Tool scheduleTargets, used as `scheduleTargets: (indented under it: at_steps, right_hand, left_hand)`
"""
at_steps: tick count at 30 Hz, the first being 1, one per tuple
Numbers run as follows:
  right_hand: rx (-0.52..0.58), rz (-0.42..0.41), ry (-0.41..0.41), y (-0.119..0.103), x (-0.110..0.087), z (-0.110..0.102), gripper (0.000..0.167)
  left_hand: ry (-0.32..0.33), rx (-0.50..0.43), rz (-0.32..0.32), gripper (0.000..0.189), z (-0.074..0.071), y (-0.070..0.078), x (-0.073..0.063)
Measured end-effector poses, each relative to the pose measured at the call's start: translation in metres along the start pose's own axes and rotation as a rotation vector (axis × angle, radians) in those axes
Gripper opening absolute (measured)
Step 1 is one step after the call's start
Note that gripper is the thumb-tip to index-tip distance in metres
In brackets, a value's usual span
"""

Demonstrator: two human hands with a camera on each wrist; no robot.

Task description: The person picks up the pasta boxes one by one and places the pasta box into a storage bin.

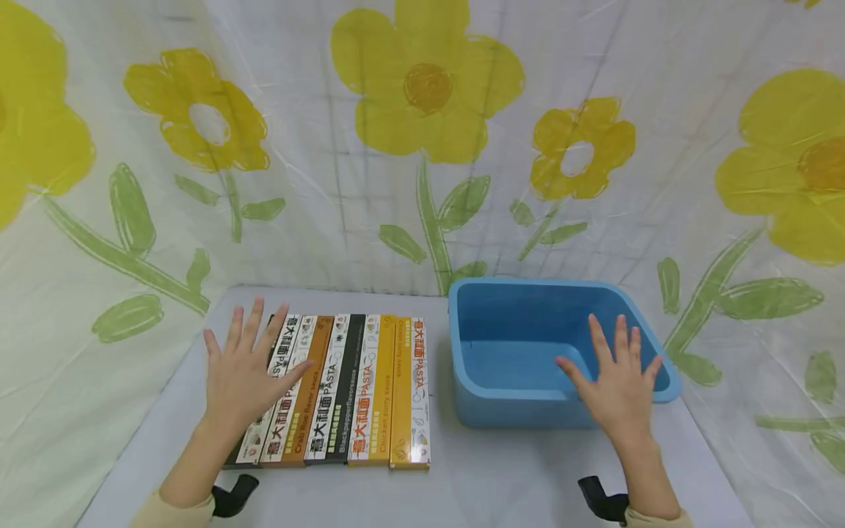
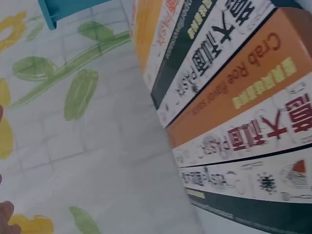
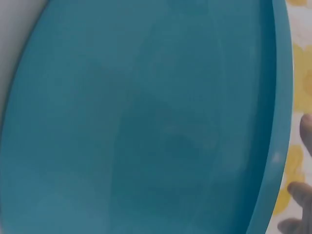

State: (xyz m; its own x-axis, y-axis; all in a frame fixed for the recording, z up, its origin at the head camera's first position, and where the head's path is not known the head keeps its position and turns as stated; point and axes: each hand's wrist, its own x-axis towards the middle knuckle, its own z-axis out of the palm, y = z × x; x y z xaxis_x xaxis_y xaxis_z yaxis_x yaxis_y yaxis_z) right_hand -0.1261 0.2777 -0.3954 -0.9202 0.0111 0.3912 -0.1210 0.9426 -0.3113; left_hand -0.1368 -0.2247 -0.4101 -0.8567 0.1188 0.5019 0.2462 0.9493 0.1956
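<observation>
pasta boxes (image 1: pixel 335 381): five, slim, lying side by side, partly under the spread left hand (image 1: pixel 242 381)
dark box (image 1: pixel 247 449): leftmost, partly hidden
crab roe box (image 1: pixel 300 418): brown and white
black pepper box (image 1: pixel 348 396): black and white, in the middle
chicken curry boxes (image 1: pixel 381 396): yellow and white, rightmost printed the opposite way
blue basin (image 1: pixel 521 412): upright, rounded corners, apart at right, front rim behind the spread right hand (image 1: pixel 618 389)

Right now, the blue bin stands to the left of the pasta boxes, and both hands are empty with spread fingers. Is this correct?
Not quite: the blue bin stands to the right of the pasta boxes, as the head view shows. The left hand and right hand are indeed empty with spread fingers.
</observation>
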Motion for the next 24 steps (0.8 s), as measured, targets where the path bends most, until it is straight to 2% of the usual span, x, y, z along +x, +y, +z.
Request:
scheduleTargets:
  at_steps: [4, 7, 10, 17, 24]
  right_hand:
    - [0.096, -0.021, -0.017, 0.014, -0.001, -0.003, 0.084]
    - [0.138, -0.036, -0.038, 0.028, -0.002, -0.008, 0.081]
    - [0.146, -0.042, -0.058, 0.044, -0.003, -0.012, 0.079]
    - [0.138, -0.026, -0.089, 0.083, -0.005, -0.018, 0.078]
    - [0.244, -0.019, -0.095, 0.108, -0.009, -0.012, 0.075]
  left_hand:
    - [-0.04, -0.125, 0.01, 0.093, 0.01, -0.013, -0.018]
    - [-0.082, -0.195, -0.031, 0.096, 0.019, -0.025, -0.036]
    - [-0.111, -0.226, -0.071, 0.099, 0.026, -0.037, -0.054]
    - [-0.216, -0.226, -0.17, 0.103, 0.038, -0.061, -0.086]
    - [-0.32, -0.193, -0.233, 0.107, 0.043, -0.076, -0.099]
